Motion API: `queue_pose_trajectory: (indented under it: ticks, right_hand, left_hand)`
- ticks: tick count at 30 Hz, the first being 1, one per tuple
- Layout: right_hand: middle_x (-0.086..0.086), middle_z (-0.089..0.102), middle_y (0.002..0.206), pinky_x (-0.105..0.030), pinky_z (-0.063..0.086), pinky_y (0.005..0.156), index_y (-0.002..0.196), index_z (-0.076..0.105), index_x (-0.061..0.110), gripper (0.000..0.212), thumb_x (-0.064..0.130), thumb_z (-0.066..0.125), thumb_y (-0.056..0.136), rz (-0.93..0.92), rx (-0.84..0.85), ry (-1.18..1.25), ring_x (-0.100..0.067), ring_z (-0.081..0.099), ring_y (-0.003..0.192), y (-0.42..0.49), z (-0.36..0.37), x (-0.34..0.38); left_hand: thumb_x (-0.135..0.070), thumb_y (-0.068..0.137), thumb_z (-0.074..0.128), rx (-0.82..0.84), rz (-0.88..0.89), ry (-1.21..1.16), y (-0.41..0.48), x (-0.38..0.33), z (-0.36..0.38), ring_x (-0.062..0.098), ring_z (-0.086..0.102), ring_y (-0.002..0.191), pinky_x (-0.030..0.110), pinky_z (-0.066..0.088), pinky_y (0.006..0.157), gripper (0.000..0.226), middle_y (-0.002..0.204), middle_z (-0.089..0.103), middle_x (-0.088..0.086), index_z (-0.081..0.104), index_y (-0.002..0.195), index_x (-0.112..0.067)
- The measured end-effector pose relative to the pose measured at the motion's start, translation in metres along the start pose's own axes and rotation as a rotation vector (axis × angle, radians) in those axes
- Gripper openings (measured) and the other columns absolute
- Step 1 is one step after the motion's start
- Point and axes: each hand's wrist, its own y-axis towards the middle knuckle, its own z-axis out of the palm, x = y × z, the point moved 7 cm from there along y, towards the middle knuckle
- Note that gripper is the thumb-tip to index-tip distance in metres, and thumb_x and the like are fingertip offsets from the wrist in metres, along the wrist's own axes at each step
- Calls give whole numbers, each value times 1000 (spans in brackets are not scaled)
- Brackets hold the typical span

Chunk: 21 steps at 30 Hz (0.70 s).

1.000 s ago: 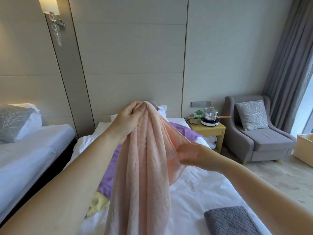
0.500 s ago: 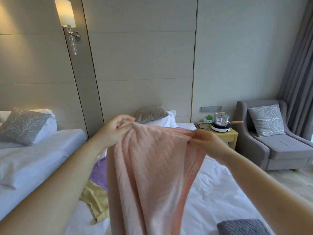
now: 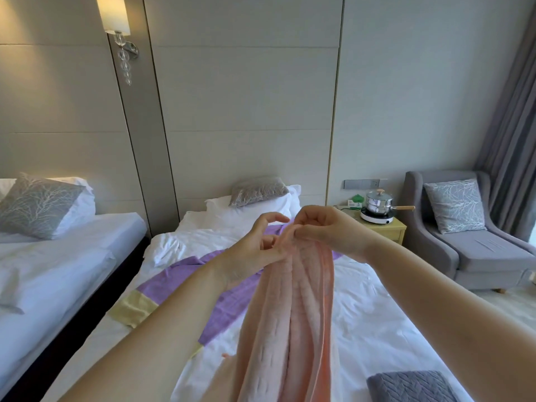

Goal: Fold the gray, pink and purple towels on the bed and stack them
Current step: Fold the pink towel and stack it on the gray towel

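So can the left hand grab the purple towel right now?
Probably yes. The left hand is half open, barely touching the pink towel, and the purple towel lies spread on the bed just beneath it, uncovered there.

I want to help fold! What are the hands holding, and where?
The right hand pinches the pink towel at its bunched top edge; the left hand touches there, fingers open.

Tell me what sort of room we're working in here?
Most likely a twin hotel room: two matching white-sheeted beds, the near bed and the second bed, against a panelled wall with a wall lamp, plus a gray armchair beside the curtains.
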Motion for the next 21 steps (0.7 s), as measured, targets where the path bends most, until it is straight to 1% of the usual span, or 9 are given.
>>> queue_pose_trajectory:
  ticks: [3,5,8,10,13,15,16,18,21]
  right_hand:
    - [0,73,95,-27,47,82,93,65,8,23,26,73,82,29,-20,29,-10,65,88,-6,-6,-14]
    - [-6,71,100,-29,47,86,98,63,4,36,30,76,78,73,-22,25,-10,63,92,-12,-6,-29]
    - [-11,66,92,-36,48,86,93,65,6,22,22,75,80,109,-37,47,-15,59,84,-21,-4,-46]
    - [-6,66,81,-32,50,79,87,63,7,11,16,68,85,51,-97,149,-14,59,76,-22,-11,-43]
    - [-3,67,76,-30,51,75,86,62,5,7,11,65,87,-38,-192,220,-15,61,70,-20,-22,-25]
    - [3,68,72,-27,49,68,82,63,11,6,12,66,86,-89,-222,192,-11,60,65,-17,-24,-11]
    - [4,68,71,-27,48,68,80,63,14,7,14,67,86,-119,-239,168,-11,59,66,-16,-24,-4]
    - [2,66,74,-27,46,69,80,63,15,8,15,69,85,-178,-268,158,-13,57,72,-15,-24,6]
    - [-5,67,76,-23,46,66,80,65,15,9,11,73,82,-190,-299,183,-12,58,69,-15,-21,7]
  left_hand:
    - [-19,93,60,-49,50,124,5,-4,-1,17,40,73,31,33,70,12,78,48,8,50,99,-23]
    - [-18,90,64,-113,74,165,8,-7,-3,19,34,72,30,29,69,11,73,41,5,54,89,-20]
    - [-16,86,69,-201,113,157,12,-13,-11,9,41,71,22,35,69,14,72,48,-11,56,83,-21]
    - [-19,84,72,-199,114,158,13,-13,-13,8,46,75,21,39,73,17,78,54,-7,57,78,-25]
    - [-33,81,74,-203,105,186,13,-18,-14,4,39,60,11,33,56,21,62,46,-16,57,69,-28]
    - [-41,78,75,-244,138,183,14,-30,-17,5,35,56,12,30,52,24,57,44,-17,58,66,-28]
    - [-38,77,75,-267,175,166,16,-39,-20,6,38,58,14,32,54,23,59,46,-16,58,67,-28]
    - [-17,81,74,-304,260,139,18,-59,-26,10,45,63,19,38,59,21,65,54,-13,56,71,-23]
    - [3,83,66,-416,322,184,21,-90,-37,16,50,67,24,41,64,28,75,58,4,50,74,-17]
